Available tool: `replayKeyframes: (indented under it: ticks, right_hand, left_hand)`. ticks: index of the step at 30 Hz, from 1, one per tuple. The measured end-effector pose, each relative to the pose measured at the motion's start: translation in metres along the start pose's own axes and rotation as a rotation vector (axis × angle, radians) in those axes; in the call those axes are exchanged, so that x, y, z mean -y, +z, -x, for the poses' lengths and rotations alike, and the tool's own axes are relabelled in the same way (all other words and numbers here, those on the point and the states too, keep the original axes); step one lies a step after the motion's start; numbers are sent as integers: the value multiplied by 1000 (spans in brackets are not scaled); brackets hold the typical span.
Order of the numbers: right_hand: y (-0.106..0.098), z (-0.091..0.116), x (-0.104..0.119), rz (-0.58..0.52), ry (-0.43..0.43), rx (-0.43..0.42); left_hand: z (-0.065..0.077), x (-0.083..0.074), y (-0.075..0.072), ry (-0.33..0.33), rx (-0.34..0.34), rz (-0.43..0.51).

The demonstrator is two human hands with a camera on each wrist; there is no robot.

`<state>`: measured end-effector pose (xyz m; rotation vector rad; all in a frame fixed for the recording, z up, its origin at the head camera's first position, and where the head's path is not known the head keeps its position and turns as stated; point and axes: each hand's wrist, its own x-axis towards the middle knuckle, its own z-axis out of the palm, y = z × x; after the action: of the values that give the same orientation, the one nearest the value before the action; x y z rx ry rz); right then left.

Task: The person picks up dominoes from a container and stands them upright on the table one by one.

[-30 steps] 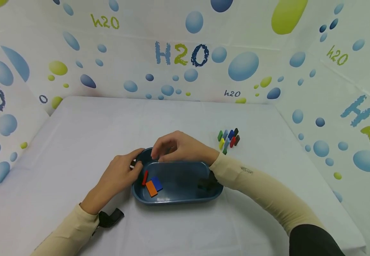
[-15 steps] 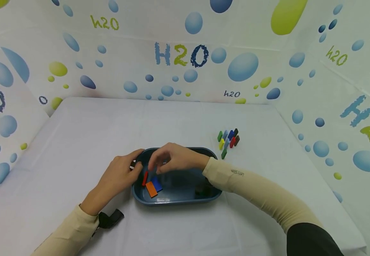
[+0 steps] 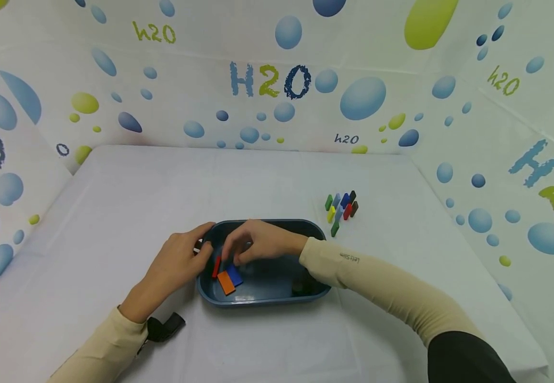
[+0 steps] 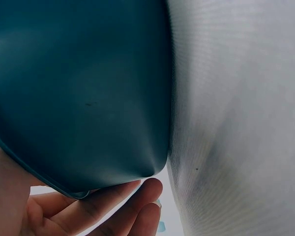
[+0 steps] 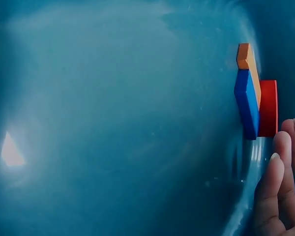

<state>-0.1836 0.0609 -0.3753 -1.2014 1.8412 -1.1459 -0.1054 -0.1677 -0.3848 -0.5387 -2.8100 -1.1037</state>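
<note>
My left hand (image 3: 176, 261) grips the left end of a dark blue plastic tub (image 3: 272, 304), its thumb on the rim. In the left wrist view its fingers (image 4: 83, 211) curl against the tub's outer wall (image 4: 88, 118). My right hand (image 3: 264, 242) reaches into the tub with bent fingers, thumb apart from the forefinger. Its fingertips are right at a red tile (image 3: 216, 267). Beside that tile lie an orange tile (image 3: 226, 283) and a blue tile (image 3: 235, 275). In the right wrist view the fingers (image 5: 271, 182) come close to the red tile's end (image 5: 269, 108).
Several coloured tiles stand on edge in a group, among them a yellow tile (image 3: 331, 214) and a dark green tile (image 3: 335, 229), right of and behind the tub. A white cloth (image 3: 128, 197) covers the table. A bubble-print sheet (image 3: 200, 53) hangs behind.
My right hand has come down from above the tub's back rim into the tub, close to the red tile. My left hand keeps its hold on the tub, and the tiles have not moved.
</note>
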Motion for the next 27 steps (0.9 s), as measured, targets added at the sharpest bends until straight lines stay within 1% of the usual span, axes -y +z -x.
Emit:
replayKeyframes:
  ticks: [7, 17, 22, 27]
  right_hand:
    - [2, -1, -4, 23, 47, 12]
    - [3, -2, -7, 64, 100, 69]
    - [2, -2, -7, 106, 113, 80]
    - [3, -3, -8, 187, 99, 115]
  left_hand:
    - [-1, -2, -2, 13, -8, 1]
    - [0, -2, -1, -14, 9, -2]
    - [-1, -1, -1, -15, 13, 6]
    - [-1, -2, -1, -18, 17, 1]
